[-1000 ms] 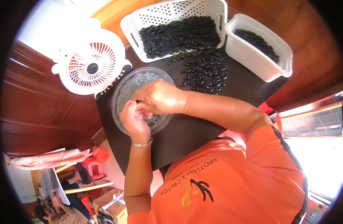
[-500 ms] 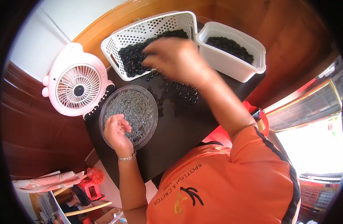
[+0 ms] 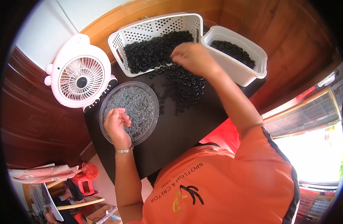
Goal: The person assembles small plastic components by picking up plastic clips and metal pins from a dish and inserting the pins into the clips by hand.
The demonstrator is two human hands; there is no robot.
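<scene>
My left hand (image 3: 117, 125) is held above a round clear plastic tub (image 3: 155, 112) of small grey screw-like pieces (image 3: 132, 99). Its fingers curl in toward the palm, and whatever they enclose is hidden. At the front edge of a white perforated basket (image 3: 121, 41), my right hand (image 3: 195, 59) hovers over a loose pile of small black oval rings (image 3: 184, 87) on the table. Motion blurs its fingers, so I cannot see if anything is in them. More black rings (image 3: 149, 52) fill the bottom of the basket.
A solid white bin (image 3: 246, 76) with black pieces (image 3: 233, 52) stands right of the basket. A pink fan (image 3: 82, 80) is at the left end of the dark table (image 3: 160, 145). Behind runs a wooden wall (image 3: 283, 41). A red stool (image 3: 83, 183) sits at lower left.
My right hand has moved right and slightly down, from over the basket to its front edge above the loose pile. My left hand stays curled over the tub. The view has shifted slightly.
</scene>
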